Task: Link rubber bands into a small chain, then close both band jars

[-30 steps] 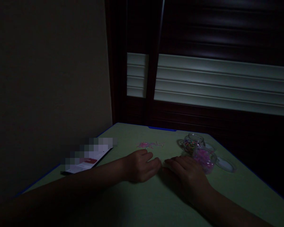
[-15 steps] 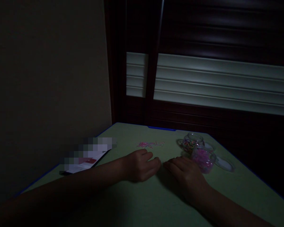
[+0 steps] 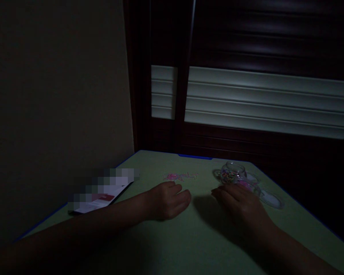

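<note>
My left hand (image 3: 170, 200) is closed over the middle of the green table (image 3: 189, 244), its fingers curled; whatever they may hold is too small and dark to make out. Just beyond it lies a small pile of thin pink pieces (image 3: 172, 176) with a strand of them stretching right. My right hand (image 3: 239, 200) hovers in front of the jars with its fingers close together, their tips dim. It partly covers a clear jar of pink pieces (image 3: 246, 185). Behind that jar stands an open clear jar (image 3: 232, 173) with multicoloured pieces inside.
A clear lid (image 3: 272, 199) lies right of the jars, with another lid (image 3: 251, 177) partly hidden behind them. On the left side of the table is a flat white sheet or device (image 3: 103, 198), partly pixelated. A wall and a dark wooden shutter stand behind.
My right hand has moved right, away from my left hand, and now covers much of the pink jar. My left hand has barely moved. The view has shifted slightly.
</note>
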A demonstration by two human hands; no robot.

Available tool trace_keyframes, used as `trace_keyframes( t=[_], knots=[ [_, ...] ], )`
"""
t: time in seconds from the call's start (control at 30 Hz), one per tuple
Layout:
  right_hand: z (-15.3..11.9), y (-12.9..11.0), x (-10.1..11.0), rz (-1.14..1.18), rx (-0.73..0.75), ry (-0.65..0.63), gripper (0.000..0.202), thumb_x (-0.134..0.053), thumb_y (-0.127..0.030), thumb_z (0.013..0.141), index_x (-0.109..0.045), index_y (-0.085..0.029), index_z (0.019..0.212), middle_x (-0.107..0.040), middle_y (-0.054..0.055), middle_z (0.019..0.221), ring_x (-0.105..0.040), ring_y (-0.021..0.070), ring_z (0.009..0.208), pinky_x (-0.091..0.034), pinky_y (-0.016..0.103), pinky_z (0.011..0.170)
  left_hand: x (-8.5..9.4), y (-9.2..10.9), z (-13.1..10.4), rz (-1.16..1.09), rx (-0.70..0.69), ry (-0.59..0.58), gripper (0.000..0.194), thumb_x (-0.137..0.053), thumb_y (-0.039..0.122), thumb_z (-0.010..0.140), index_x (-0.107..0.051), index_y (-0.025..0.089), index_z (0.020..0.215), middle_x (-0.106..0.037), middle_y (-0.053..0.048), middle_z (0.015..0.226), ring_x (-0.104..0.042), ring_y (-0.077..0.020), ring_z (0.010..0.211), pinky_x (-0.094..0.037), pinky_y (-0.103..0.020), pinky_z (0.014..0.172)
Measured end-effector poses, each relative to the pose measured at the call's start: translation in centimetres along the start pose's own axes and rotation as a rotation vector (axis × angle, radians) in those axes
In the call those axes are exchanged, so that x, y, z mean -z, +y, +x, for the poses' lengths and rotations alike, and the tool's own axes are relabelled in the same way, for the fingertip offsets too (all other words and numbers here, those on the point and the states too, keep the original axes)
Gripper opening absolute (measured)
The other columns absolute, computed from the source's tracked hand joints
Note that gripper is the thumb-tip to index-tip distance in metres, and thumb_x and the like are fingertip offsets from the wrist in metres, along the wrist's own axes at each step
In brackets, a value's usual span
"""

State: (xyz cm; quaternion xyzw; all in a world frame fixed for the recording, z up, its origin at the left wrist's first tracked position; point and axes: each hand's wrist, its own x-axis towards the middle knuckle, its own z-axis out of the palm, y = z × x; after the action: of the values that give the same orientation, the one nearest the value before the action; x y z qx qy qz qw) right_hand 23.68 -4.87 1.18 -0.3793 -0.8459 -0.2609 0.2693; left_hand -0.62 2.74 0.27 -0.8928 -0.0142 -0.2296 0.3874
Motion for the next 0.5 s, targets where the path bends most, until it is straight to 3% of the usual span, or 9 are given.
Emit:
trace_keyframes(
  t=[0.17, 0.37, 0.5],
  knots=[
    [0.3, 2.7, 2.0, -0.198, -0.114, -0.086, 0.016, -0.053, -0.013, 0.081, -0.062, -0.016, 0.094, -0.064, 0.006, 0.084, -0.057, 0.0203, 0.076, -0.039, 0.032, 0.071, 0.1, -0.2, -0.1, 0.004, 0.008, -0.023, 0.008, -0.049, 0.015, 0.085, -0.056, 0.012, 0.088, -0.06, -0.005, 0.081, -0.05, -0.0123, 0.061, -0.04, -0.027, 0.053],
    [0.6, 5.5, 4.7, -0.302, -0.501, -0.144, 0.018, -0.045, -0.022, 0.087, -0.063, -0.021, 0.087, -0.064, 0.004, 0.083, -0.058, 0.0176, 0.071, -0.038, 0.027, 0.062, 0.2, -0.5, 0.0, 0.034, -0.003, -0.019, 0.009, -0.051, 0.015, 0.083, -0.056, 0.013, 0.089, -0.06, -0.004, 0.082, -0.051, -0.0124, 0.062, -0.041, -0.026, 0.052],
    [0.6, 5.4, 4.9, -0.322, -0.546, -0.316, 0.019, -0.043, -0.019, 0.086, -0.062, -0.02, 0.08, -0.064, 0.004, 0.078, -0.059, 0.0158, 0.066, -0.035, 0.025, 0.055, 0.2, -0.5, -0.1, 0.026, 0.014, -0.025, 0.009, -0.049, 0.015, 0.084, -0.056, 0.013, 0.09, -0.06, -0.004, 0.08, -0.05, -0.012, 0.062, -0.042, -0.026, 0.054]
  ],
)
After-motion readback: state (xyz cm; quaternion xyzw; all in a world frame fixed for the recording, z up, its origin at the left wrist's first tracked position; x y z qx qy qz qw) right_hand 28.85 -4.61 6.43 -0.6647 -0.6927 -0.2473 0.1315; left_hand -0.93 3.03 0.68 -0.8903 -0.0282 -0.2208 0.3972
